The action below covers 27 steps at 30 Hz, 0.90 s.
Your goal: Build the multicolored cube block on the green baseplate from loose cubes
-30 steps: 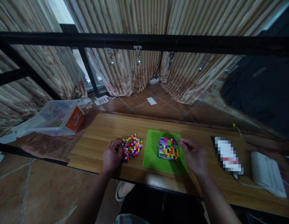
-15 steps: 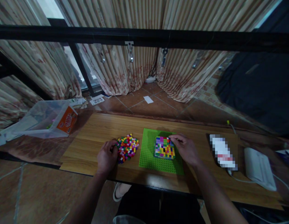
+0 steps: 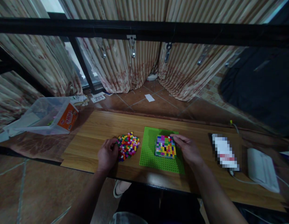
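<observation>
Presently, your right hand [image 3: 188,150] has thumb and fingertips drawn nearly together at the far right corner of the multicoloured brick block [image 3: 165,147], which sits on the green baseplate [image 3: 148,151]. Whether a brick is pinched there cannot be told. Your left hand [image 3: 107,155] is curled against the left edge of the loose brick pile [image 3: 128,145]; its hold is likewise hidden. In my judgement, you should align each brick with the block's edge, then press straight down.
</observation>
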Motion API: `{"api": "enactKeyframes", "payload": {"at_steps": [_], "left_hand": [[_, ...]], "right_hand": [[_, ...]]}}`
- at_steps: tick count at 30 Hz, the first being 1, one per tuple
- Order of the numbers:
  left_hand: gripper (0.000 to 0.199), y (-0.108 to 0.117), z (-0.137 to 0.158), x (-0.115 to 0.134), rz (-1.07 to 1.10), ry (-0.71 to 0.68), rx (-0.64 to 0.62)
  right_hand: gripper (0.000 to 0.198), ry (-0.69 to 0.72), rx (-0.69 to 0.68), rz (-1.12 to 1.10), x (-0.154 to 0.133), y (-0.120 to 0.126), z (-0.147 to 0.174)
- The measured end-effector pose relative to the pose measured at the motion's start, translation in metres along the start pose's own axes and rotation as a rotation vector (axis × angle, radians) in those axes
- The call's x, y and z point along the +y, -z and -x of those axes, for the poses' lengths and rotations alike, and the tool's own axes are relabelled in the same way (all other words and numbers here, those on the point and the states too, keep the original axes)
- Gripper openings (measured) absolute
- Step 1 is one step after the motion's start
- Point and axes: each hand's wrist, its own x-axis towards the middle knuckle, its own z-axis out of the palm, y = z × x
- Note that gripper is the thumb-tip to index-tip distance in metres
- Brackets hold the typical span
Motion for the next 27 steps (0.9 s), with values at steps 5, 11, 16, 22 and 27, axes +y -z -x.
{"api": "enactKeyframes", "payload": {"at_steps": [5,11,16,22,27], "left_hand": [[0.018,0.0010,0.0000,0.0009,0.007,-0.022,0.003],[0.019,0.0004,0.0006,0.0007,-0.002,-0.001,-0.007],[0.019,0.0004,0.0009,0.0000,0.005,-0.011,-0.009],[0.019,-0.0006,0.0004,-0.0011,-0.014,-0.019,-0.009],[0.019,-0.0014,0.0002,-0.0016,-0.009,-0.006,-0.014]], "right_hand": [[0.032,-0.049,0.015,-0.076,0.0019,-0.0016,-0.0006],[0.032,-0.098,0.001,-0.099,0.0001,-0.0028,0.0001],[0.033,-0.076,0.009,-0.046,0.0000,-0.0012,-0.0018],[0.033,-0.083,0.045,-0.096,-0.0029,-0.0054,-0.0013],[0.036,-0.082,0.043,-0.106,-0.0016,-0.0068,0.0013]]}}
